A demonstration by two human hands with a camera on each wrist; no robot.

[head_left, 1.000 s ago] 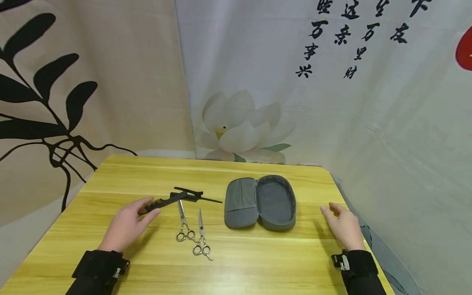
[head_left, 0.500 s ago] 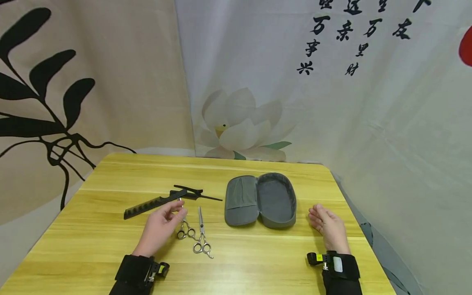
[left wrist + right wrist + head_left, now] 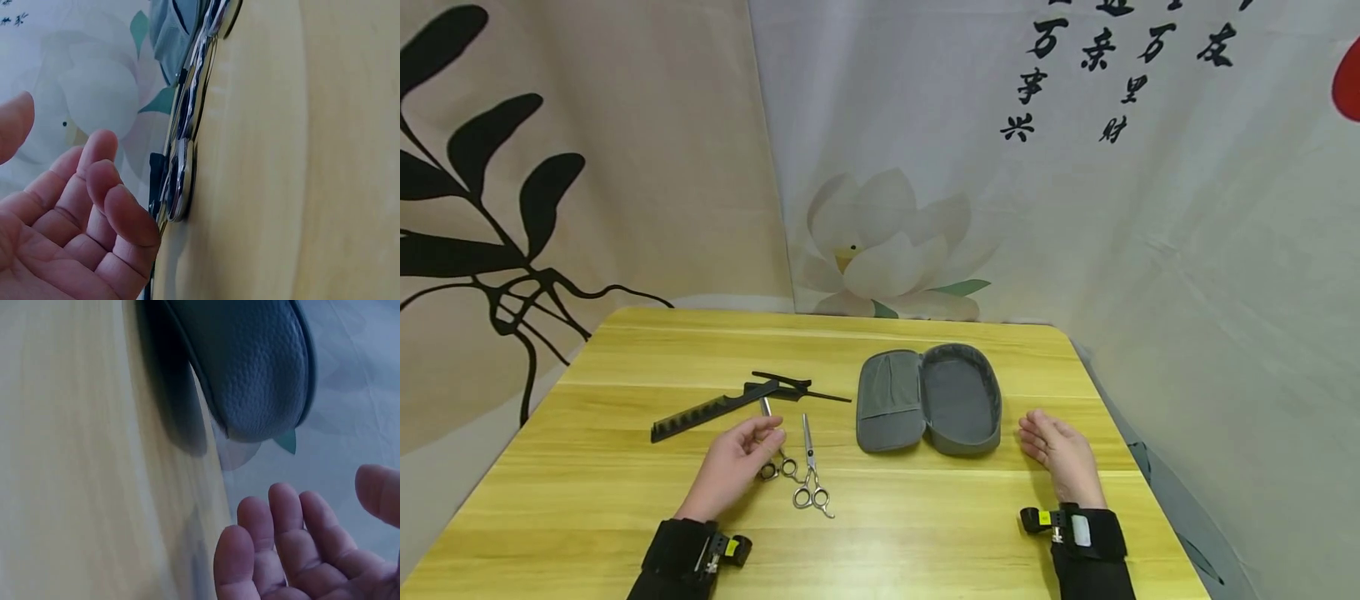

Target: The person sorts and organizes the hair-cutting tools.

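My left hand hovers over the left pair of scissors, covering their middle, fingers loosely bent and the thumb apart. Nothing is between its fingers in the left wrist view, where a scissor handle ring shows just beyond the fingertips. A second pair of scissors lies to the right. Behind them a black comb crosses a black thin-tailed comb. The grey zip case lies open. To its right is my right hand, relaxed and holding nothing; the case side looms ahead in the right wrist view.
All of this lies on a yellow wood-grain table. Its far edge runs close to a hanging cloth backdrop printed with a flower, leaves and characters. More pale cloth hangs along the right side.
From the comb's left end, my left hand has moved right to the scissors, and the whole comb now shows. My right hand has shifted left toward the case and turned. The scissors stay put.
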